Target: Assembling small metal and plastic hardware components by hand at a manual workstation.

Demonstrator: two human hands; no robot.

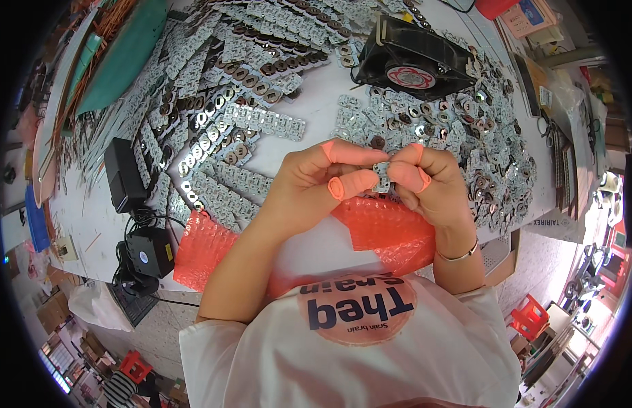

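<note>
In front of my chest, my left hand and my right hand meet over one small silvery plate-like part. Orange finger cots cover the thumb and forefinger of each hand. Both hands pinch the part between thumb and forefinger, the left from its left side, the right from its right. Fingertips hide much of it, so its exact kind does not show. Joined strips of similar silvery parts lie beyond my left hand. A heap of loose single parts spreads beyond and beside my right hand.
A black fan stands among the parts at the far side. Red bubble wrap lies under my wrists, with another red piece left. Black boxes with cables sit at the left edge, a green tray-like object far left.
</note>
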